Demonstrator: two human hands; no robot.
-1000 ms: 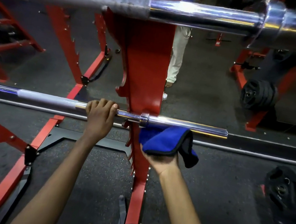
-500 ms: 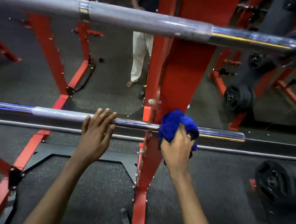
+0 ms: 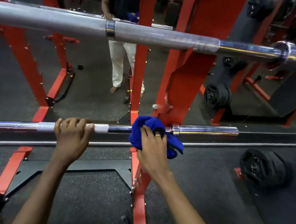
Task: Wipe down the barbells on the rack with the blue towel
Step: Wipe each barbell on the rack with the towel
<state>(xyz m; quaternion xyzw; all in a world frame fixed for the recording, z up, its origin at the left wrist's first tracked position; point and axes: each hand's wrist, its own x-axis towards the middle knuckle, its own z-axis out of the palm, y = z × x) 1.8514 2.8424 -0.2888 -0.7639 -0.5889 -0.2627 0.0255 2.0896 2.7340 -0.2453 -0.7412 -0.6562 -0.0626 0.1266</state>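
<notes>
A lower steel barbell (image 3: pixel 119 128) lies across the red rack (image 3: pixel 183 82) at waist height. My left hand (image 3: pixel 71 134) grips its knurled part from above. Just to the right, my right hand (image 3: pixel 152 147) holds the bunched blue towel (image 3: pixel 145 128) wrapped round the bar, next to the rack upright and the bar's collar. A second, thicker barbell (image 3: pixel 155 35) rests higher up on the rack, running across the whole view.
A mirror behind the rack shows a person's reflection (image 3: pixel 119 62) in white trousers. Black weight plates stand on the floor at the right (image 3: pixel 262 166) and on a peg farther back (image 3: pixel 216 95). Red frame legs (image 3: pixel 8 171) run along the rubber floor.
My right hand brought the towel up from under the bar's sleeve onto the shaft left of the collar. My left hand opened briefly, then gripped the bar again.
</notes>
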